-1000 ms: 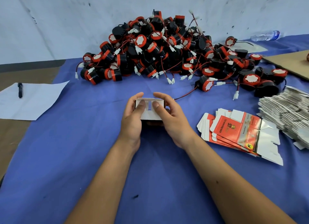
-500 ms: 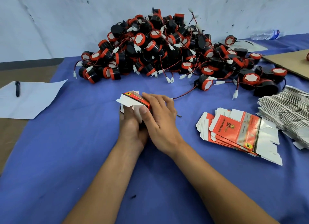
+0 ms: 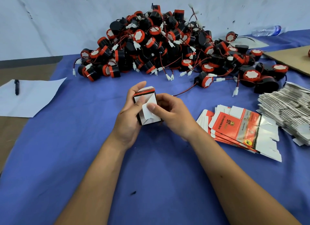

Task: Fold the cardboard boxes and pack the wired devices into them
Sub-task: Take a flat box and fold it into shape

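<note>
While a heap of black-and-red wired devices [image 3: 169,45], too many and too tangled to count, rises against the pale wall, a person's two bare hands work one small cardboard box [image 3: 147,105] above the blue table cover [image 3: 80,149]. The left hand [image 3: 130,117] wraps the box from the side, fingers curled round its far edge and thumb laid on the white flaps; the right hand [image 3: 172,114] closes on it from the other side, thumb pressing a white end flap. A red and black band shows along the box's upper edge; no writing on it can be read. To the right, a fanned stack of flat red box blanks [image 3: 234,129] lies on the cover, the top one printed with large letters that appear to read "ST" beside a small emblem, the finer lines too small to make out; their number cannot be counted. Beyond them, at the right edge, sits a thicker pile of flattened blanks [image 3: 288,110], showing their grey-white sides. One single device [image 3: 204,79] lies apart from the heap, its red wire trailing toward the hands. At left, one white sheet of paper [image 3: 28,99] carries one black pen [image 3: 16,89]. One clear plastic bottle [image 3: 268,30] lies on its side at far right, near a brown cardboard sheet [image 3: 291,57].
</note>
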The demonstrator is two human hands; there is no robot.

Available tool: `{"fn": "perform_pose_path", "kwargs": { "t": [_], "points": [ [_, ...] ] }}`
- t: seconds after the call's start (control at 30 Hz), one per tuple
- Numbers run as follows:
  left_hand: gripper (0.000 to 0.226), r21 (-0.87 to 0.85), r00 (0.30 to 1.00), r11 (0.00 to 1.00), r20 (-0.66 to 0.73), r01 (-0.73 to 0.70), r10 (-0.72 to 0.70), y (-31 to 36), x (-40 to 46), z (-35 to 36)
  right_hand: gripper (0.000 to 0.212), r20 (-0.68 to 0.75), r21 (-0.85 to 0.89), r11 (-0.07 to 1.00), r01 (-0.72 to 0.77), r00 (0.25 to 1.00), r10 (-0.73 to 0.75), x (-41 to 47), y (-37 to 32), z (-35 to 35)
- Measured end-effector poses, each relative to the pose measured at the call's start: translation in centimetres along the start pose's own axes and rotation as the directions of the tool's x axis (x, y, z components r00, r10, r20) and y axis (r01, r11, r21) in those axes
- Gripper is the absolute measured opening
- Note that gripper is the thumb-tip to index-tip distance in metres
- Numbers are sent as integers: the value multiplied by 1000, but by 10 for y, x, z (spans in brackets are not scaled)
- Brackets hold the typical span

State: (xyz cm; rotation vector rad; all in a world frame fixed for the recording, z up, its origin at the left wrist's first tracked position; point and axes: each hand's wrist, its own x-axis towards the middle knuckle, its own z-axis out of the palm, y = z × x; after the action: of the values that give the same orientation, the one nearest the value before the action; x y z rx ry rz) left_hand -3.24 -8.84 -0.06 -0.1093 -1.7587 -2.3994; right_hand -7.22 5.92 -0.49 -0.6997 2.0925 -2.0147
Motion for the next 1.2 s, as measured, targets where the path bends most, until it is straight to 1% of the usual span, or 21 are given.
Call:
{"fn": "perform_pose_path", "kwargs": {
  "t": [0.1,0.2,0.3,0.47,0.57,0.6,0.63,0.67,0.73,0.77,0.83,0.87,0.97,1.03,1.1,1.13,1.17,1.2],
  "points": [
    [44,55,1000,998,-2,6,-6,1,-2,3,26,-8,9,1000,-3,1000,3,1,2,2],
    [43,169,998,985,-55,-25,35,0,-3,5,27,40,10,1000,-20,999,19,1,4,1],
    [46,240,995,970,-75,-43,63,0,-4,5,26,22,-2,1000,-16,1000,16,0,5,1],
    [42,278,996,958,-39,-65,79,2,-6,12,21,-49,-122,992,15,999,-21,2,7,4],
    [42,282,997,957,-20,-64,73,1,-7,15,15,-95,-246,969,28,994,-53,4,11,3],
    [42,298,997,952,-17,-71,80,0,-7,16,15,-93,-255,966,29,994,-54,3,11,3],
    [41,309,996,948,-22,-76,87,0,-7,15,17,-65,-201,979,22,997,-35,3,10,2],
    [41,305,995,949,-35,-79,94,-1,-6,14,20,-19,-109,994,-1,1000,-1,3,8,1],
    [41,272,992,958,-60,-87,107,-2,-4,9,28,87,44,998,-42,996,38,1,6,-2],
    [40,256,991,962,-68,-94,115,-2,-3,7,29,98,56,998,-32,995,26,2,5,-4],
    [40,242,989,965,-82,-99,122,-3,-3,4,27,76,46,999,17,997,-20,2,3,-5],
    [40,240,988,966,-88,-99,124,-3,-2,4,27,74,74,997,21,997,-27,2,3,-5],
    [43,232,986,966,-93,-111,136,-3,-3,6,34,129,204,978,-36,992,10,0,3,-6],
    [46,235,985,965,-90,-121,145,-3,-3,7,40,150,229,972,-53,989,19,-1,0,-6],
    [48,239,983,963,-106,-120,149,-4,-3,7,40,145,245,969,-37,989,1,-1,-2,-4],
    [49,255,980,959,-118,-124,158,-5,-3,7,37,107,203,979,4,994,-26,-1,-3,-4],
    [49,301,976,944,-129,-132,178,-6,-2,6,34,30,61,995,81,996,-83,-2,-3,-4],
    [47,379,967,915,-145,-140,209,-7,0,5,30,-54,-200,966,166,982,-180,-1,-2,-4]
  ]
}}
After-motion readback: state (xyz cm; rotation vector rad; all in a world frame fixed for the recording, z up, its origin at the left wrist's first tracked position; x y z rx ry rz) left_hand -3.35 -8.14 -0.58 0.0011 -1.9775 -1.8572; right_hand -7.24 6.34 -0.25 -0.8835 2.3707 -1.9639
